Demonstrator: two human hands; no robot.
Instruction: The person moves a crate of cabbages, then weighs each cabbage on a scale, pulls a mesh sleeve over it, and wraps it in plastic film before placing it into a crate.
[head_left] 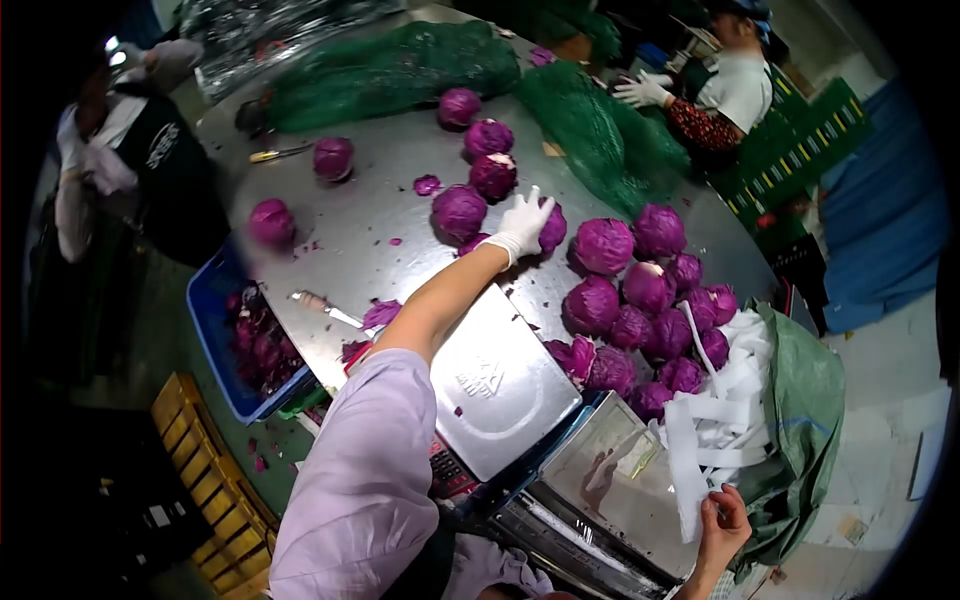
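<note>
My left hand (522, 228), in a white glove, reaches across the metal table. Its fingers lie around a red cabbage (552, 229), whose right side shows past the glove. Other red cabbages sit close by, one large one (460, 211) to the left and another (604, 246) to the right. At the lower right, my bare right hand (724, 525) pinches the lower end of a white strip (686, 470) between thumb and fingers. A heap of white strips (745, 365) lies just beyond it, beside a pile of cabbages (668, 336).
Under my left arm is a scale with a metal plate (500, 390); a metal-topped machine (610, 470) stands beside it. A knife (325, 306) lies left. A blue crate (215, 330) holds cabbage leaves. Green net sacks (400, 75) lie at the back. Two people (735, 90) stand around the table.
</note>
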